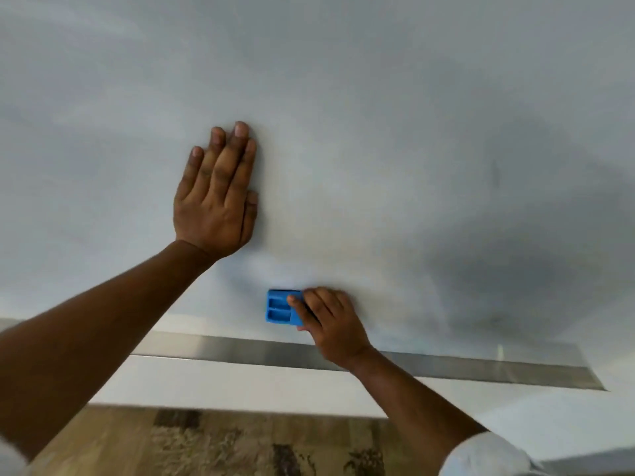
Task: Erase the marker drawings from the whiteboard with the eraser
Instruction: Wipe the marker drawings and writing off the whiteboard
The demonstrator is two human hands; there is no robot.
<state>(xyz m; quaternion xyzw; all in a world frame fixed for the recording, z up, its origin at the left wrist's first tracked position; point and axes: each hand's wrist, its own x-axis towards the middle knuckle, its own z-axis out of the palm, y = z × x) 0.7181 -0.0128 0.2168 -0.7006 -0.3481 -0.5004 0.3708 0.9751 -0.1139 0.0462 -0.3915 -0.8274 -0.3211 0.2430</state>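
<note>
A: Eraser (279,308): blue, block-shaped, two oblong recesses in its back. Sits low on the whiteboard (378,132), flat against it, just above the board's bottom edge.

B: Who has it?

A: Right hand (330,324). Fingers curled over the eraser's right end, thumb underneath, so it grips the block by that end. The left half of the eraser shows bare.

B: Left hand (216,197)?

A: Higher on the board, up and to the left of the eraser, well apart from it. Palm flat on the surface, fingers straight and together, pointing up. It holds nothing, only presses on the board.

B: Any drawings?

A: No clear marker lines. Faint grey smears arc across the board near the eraser and a dark patch spreads to the right; whether that is ink haze or shadow, cannot tell. One small dark vertical streak (495,173) far right, well away from both hands.

B: Tray under the board?

A: A long metal tray (240,352) runs along below the bottom edge; the right wrist crosses in front of it. Nothing seen lying in the visible stretch.

B: Beyond that?

A: White wall (213,386) under the tray, then wood-grain floor (206,444). Light sleeve (488,456) at the right arm, bottom corner.
</note>
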